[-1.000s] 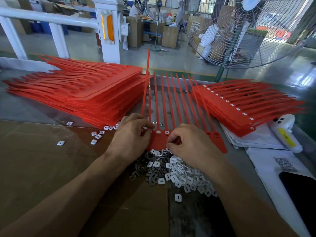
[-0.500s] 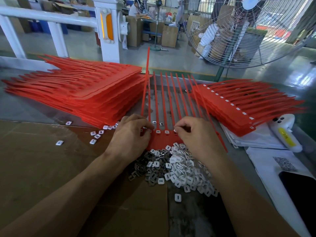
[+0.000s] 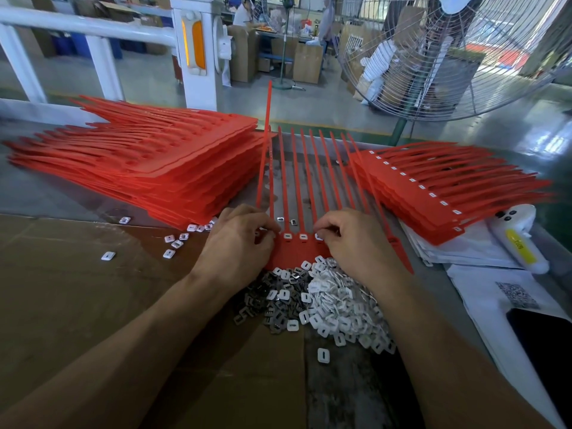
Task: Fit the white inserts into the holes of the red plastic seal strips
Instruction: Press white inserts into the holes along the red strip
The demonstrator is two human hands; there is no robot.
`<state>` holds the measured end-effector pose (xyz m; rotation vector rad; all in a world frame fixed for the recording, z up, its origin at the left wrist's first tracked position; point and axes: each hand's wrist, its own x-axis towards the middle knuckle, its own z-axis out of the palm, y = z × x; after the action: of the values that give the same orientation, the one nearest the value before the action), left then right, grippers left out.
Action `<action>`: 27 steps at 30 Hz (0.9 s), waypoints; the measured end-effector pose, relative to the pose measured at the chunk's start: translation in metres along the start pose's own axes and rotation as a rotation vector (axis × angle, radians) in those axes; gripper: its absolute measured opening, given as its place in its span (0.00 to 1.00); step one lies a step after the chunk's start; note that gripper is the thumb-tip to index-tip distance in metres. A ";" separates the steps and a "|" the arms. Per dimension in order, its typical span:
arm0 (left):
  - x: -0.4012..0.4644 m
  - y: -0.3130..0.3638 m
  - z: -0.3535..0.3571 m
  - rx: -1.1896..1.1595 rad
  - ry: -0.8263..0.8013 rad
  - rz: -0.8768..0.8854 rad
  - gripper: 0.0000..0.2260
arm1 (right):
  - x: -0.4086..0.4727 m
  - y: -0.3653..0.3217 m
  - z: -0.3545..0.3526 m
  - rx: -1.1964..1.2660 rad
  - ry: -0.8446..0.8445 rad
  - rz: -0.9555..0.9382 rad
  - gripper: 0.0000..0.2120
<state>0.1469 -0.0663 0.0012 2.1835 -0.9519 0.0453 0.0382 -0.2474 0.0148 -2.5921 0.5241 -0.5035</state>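
Seal strips (image 3: 305, 193), a joined red comb of them, lie flat at the centre of the table with their tails pointing away from the person and their head band (image 3: 297, 253) nearest the body. Two white inserts (image 3: 287, 236) sit seated in neighbouring holes of the band; a third is under the fingertips of the right hand (image 3: 353, 243), which pinches or presses it at the next hole, though whether it is fully home cannot be told. The left hand (image 3: 238, 246), fingers curled, pins the band's left end against the table. Holes further right are hidden by the right hand, so this comb is judged only partly filled. Just in front lies the supply heap of loose inserts (image 3: 334, 308), mixed with darker metal pieces (image 3: 263, 301). At right, a smaller stack (image 3: 433, 193) shows white inserts along its edge, evidently finished; at left, a larger stack (image 3: 148, 168) shows empty holes, so much work appears to remain.
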 end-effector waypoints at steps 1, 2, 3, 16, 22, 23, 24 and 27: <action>0.000 0.000 0.000 0.000 0.001 0.001 0.09 | 0.000 0.000 0.000 -0.003 -0.001 0.000 0.08; 0.000 0.000 0.000 0.001 0.002 0.003 0.09 | -0.001 0.000 0.000 -0.004 -0.002 0.001 0.08; 0.000 0.000 0.000 0.001 0.003 0.003 0.09 | -0.001 0.000 -0.001 -0.004 -0.001 0.003 0.09; -0.001 -0.003 0.002 0.009 0.013 0.024 0.08 | -0.012 0.000 -0.007 -0.147 -0.065 -0.072 0.18; 0.001 -0.005 0.003 0.028 0.014 0.033 0.08 | -0.012 -0.005 -0.011 -0.305 -0.143 -0.112 0.21; 0.001 -0.005 0.003 0.030 0.015 0.034 0.08 | -0.012 -0.006 -0.011 -0.323 -0.140 -0.121 0.21; 0.000 -0.005 0.003 0.031 0.015 0.036 0.08 | -0.012 -0.007 -0.011 -0.347 -0.138 -0.126 0.21; 0.000 -0.005 0.003 0.040 0.019 0.039 0.08 | -0.011 -0.011 -0.011 -0.400 -0.138 -0.126 0.21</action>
<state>0.1494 -0.0665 -0.0036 2.1970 -0.9905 0.1046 0.0271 -0.2370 0.0266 -3.0296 0.4535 -0.2769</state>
